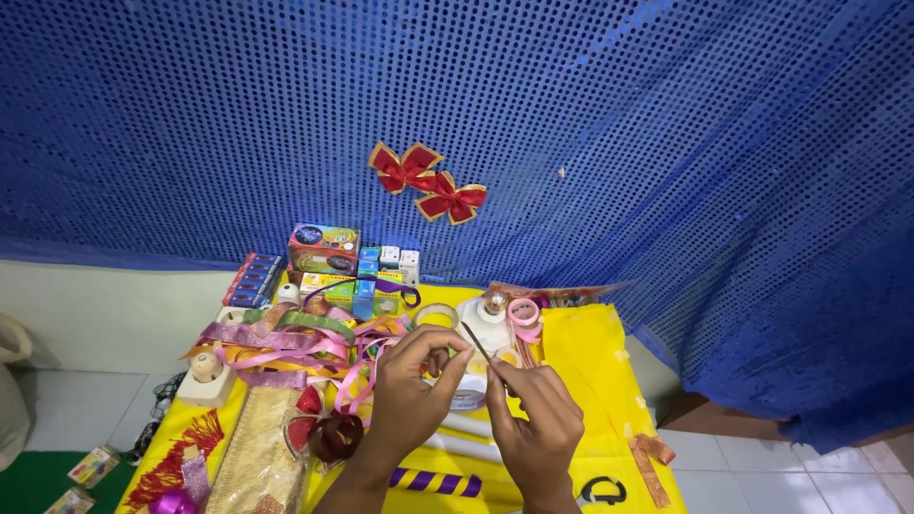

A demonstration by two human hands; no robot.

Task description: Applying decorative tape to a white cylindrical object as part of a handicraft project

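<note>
A thin stick is pinched above the yellow table (590, 352).

The stick (476, 343) is gripped at its lower end by the right hand (535, 424); its upper end is touched by the curled left hand (414, 381), above a tape roll (468, 392).

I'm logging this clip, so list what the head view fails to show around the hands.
- Thin stick: its lower end is hidden in the right hand; material too small to tell.
- White tape roll: partly covered by the left hand.
- Purple striped tube: one end behind the left wrist.
- Black clip: cut by the bottom edge.
</note>
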